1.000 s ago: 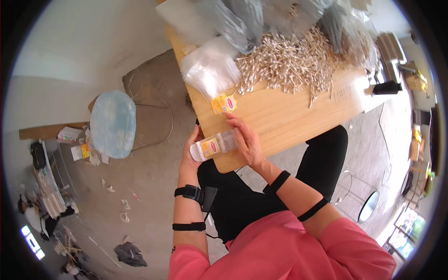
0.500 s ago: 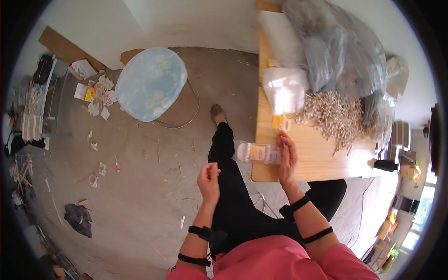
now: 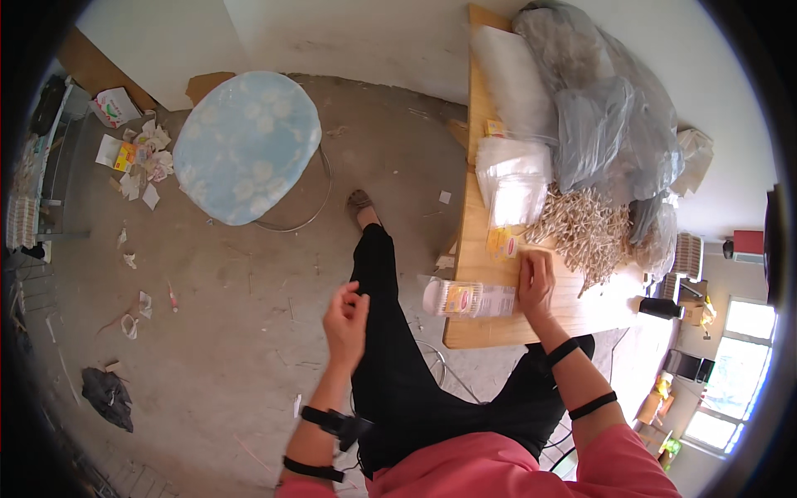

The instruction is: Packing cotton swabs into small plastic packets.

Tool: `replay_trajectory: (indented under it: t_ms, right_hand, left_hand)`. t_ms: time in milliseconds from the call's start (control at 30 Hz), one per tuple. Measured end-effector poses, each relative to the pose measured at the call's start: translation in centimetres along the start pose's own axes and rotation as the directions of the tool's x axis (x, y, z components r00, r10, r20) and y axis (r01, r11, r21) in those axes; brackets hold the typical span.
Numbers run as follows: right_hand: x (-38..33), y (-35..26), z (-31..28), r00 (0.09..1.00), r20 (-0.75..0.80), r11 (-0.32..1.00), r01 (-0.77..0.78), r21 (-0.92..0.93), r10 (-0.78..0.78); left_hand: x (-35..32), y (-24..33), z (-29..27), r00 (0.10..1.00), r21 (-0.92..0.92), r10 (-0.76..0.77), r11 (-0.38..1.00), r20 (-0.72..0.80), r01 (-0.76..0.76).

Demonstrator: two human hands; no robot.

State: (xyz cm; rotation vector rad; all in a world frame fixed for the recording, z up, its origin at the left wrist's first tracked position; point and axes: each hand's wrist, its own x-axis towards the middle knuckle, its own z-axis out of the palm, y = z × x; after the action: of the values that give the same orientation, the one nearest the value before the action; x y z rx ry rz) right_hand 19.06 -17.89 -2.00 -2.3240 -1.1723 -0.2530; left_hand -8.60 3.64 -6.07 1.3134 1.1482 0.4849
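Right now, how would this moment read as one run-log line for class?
Swab packet: partly overhanging table; left hand: away from packet, no object visible; right hand: beside packet, contact unclear; loose swabs: heaped on table

You wear a pink shirt, black trousers | swab pack: white, yellow-and-red label | swab heap: beige | table: pale wood-brown | stool seat: light blue, whitish flowers | plastic bags: grey

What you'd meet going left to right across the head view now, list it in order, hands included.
Crumpled dark bag → blue stool seat → left hand → packet of cotton swabs → right hand → black cylindrical object → bright window.
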Motion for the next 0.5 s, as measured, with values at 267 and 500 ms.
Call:
replay_trajectory:
  t_ms: [267,500]
  right_hand:
    - [-1.1,0.4,-0.1,0.994,0.087,0.995,-0.063,-0.074,0.069]
    - [-1.3,-0.3,-1.6,0.96,0.279,0.997,-0.012,-0.073,0.032]
  left_hand:
    - [18.0,2.6,5.8,0.753,0.424,0.268,0.692,0.601,-0.585]
    - [30.5,-15.2,22.5,0.553,0.46,0.234,0.354,0.8,-0.815]
